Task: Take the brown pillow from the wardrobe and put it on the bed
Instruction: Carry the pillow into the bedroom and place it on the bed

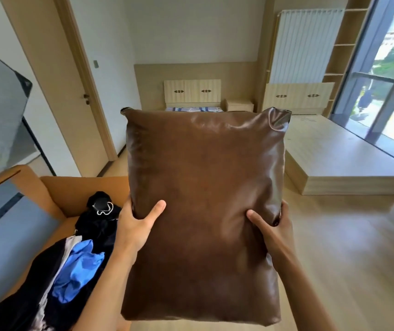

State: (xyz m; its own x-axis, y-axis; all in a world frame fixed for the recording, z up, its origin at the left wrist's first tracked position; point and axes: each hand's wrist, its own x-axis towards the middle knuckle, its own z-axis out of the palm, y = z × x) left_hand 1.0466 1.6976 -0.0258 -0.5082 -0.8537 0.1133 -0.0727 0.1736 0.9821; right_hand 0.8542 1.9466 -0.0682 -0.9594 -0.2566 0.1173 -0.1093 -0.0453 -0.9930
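Brown pillow point(203, 206) held upright in mid-air at the centre of the view, long side vertical, glossy, leather-like. Left hand point(135, 223) clamped on its left edge, thumb across the front face, fingers hidden behind. Right hand point(271, 226) clamped on the right edge likewise, thumb pressing a dent into the front. Both grips closed on the pillow, at about mid-height; lower corners hanging free between the forearms.

Beyond the top edge, bed point(194, 108) against the far wall, only a strip of striped bedding and the headboard point(192, 91) showing. Well apart from the pillow. Small nightstand point(239, 105) just beside the bed on its right.

At lower left, open cardboard box point(55, 187) with dark and blue clothes point(79, 263) spilling out, touching or just beside the left forearm; cannot tell which. To the right, low wooden platform point(329, 151) along the window point(387, 91), its near edge well clear of the right hand. Bare wood floor point(349, 247) open on the right. Closed door point(76, 96) on the left wall
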